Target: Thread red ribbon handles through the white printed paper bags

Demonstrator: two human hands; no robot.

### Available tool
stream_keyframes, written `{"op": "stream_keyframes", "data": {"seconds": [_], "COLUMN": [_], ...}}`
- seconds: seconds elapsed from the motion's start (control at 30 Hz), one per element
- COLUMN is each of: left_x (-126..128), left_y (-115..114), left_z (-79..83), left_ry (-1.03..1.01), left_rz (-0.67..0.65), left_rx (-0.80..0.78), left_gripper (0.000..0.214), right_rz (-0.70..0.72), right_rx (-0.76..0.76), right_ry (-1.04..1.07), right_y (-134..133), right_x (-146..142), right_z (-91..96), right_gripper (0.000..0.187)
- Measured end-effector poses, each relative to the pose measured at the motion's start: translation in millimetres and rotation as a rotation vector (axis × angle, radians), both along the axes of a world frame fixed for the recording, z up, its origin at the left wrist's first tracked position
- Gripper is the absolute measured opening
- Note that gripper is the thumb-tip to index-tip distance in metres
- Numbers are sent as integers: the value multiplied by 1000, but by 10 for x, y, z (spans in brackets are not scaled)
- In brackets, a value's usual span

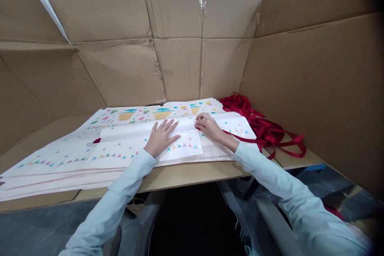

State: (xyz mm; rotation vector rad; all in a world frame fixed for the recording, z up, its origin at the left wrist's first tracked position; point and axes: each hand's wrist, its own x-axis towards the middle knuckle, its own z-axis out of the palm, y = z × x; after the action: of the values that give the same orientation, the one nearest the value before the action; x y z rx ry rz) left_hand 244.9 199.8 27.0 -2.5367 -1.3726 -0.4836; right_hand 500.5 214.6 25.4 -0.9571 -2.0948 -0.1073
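Surface (192, 178) shows in front of the sheet (126, 138). The left hand (161, 139) presses flat on the sheet, fingers spread; a loop (94, 142) lies by its left end. Apart, the right hand (209, 127) curls at its right edge, pinching or not I cannot tell. Ribbon (268, 132) heaps right of the sheet, cardboard (180, 64) behind.

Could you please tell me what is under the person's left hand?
Under the left hand lies a white sheet with a row of small coloured triangles, on top of more white sheets. Any print directly beneath the palm is hidden.
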Motion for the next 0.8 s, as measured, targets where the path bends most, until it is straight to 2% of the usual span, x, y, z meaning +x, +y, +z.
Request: {"op": "stream_keyframes", "data": {"seconds": [0.1,0.2,0.3,0.43,0.53,0.6,0.63,0.67,0.73,0.77,0.8], "left_x": [11,138,413,749,666,382,183,-43,-528,-762,-975], "left_y": [-2,-6,-2,43,98,105,89,58,-40,-97,-152], "left_z": [7,12,31,112,199,232,234,229,207,199,198], "left_ry": [-4,-17,-40,-35,-83,-248,-384,-570,-986,-1208,-1447], "left_rz": [-13,-33,-59,-121,-194,-169,-104,24,430,625,752], "left_rx": [15,11,2,-34,-115,-94,-40,42,196,193,108], "left_gripper": [58,59,58,50,48,48,47,46,52,59,64], "right_rz": [-92,-278,-396,-582,-716,-745,-744,-732,-679,-648,-616], "right_rx": [8,71,112,31,-43,-70,-73,-70,-60,-58,-61], "right_ry": [27,28,-59,-171,-167,-162,-168,-181,-220,-240,-257], "right_y": [-87,-342,-681,-945,-968,-951,-939,-923,-878,-850,-817], "right_x": [46,83,7,-145,-151,-106,-74,-41,25,54,78], "right_z": [63,85,-36,-292,-381,-380,-369,-354,-321,-304,-287], "right_gripper": [20,22,29,44,50,51,52,53,55,56,57]}}
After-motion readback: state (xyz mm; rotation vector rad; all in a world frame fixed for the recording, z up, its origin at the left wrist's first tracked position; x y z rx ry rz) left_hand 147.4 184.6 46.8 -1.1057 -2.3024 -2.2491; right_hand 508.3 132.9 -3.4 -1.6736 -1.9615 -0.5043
